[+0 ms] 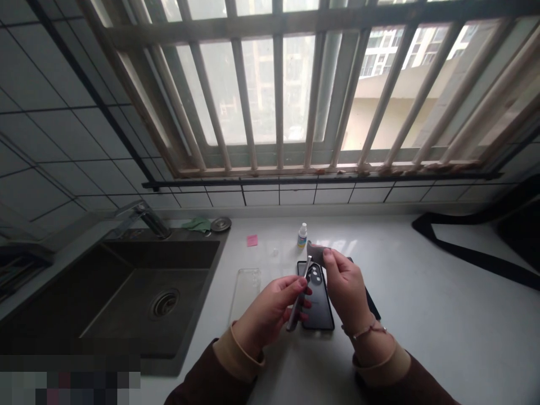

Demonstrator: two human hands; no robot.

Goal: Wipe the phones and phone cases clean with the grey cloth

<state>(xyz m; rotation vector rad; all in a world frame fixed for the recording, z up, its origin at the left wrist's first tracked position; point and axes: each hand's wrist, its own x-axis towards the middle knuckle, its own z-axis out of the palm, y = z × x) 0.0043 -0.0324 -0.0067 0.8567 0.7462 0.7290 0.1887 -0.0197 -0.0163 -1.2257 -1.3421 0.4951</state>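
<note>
My left hand [282, 308] is closed around a slim phone [297, 304], tilted up and seen nearly edge-on with a silver rim. In my right hand [346, 281] a small grey cloth [317, 254] is pinched between thumb and fingers, close to the phone's upper end. Below both hands a black phone case [318, 306] lies on the white counter, light showing through its round camera holes. A clear phone case [247, 287] lies left of my left hand, partly covered by it. Behind the cloth stands a small white-capped bottle [302, 236].
A dark flat object [372, 301] is partly hidden under my right wrist. A pink sticky note [252, 241] lies on the counter [442, 337]. To the left are a sink [198, 304], faucet [154, 219], green cloth [197, 225] and drain cover [221, 224]. A black strap [476, 261] lies right.
</note>
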